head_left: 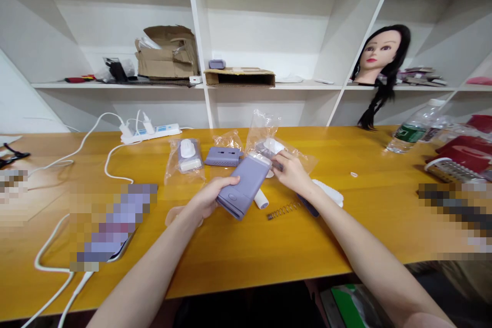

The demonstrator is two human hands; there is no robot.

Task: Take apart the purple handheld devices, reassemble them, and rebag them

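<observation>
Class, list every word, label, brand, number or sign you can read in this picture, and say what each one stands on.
No text can be quoted. The green label on the water bottle and the markings on the power strip are too small and blurred to read; the lilac case shows a round button but no readable words.

The yellow wooden counter [230,261] carries a white power strip [150,133] at upper middle, a perforated lilac casing [223,157] just below it, a steel spring [283,210] at lower centre, and a plastic water bottle [409,130] toward the right.
</observation>
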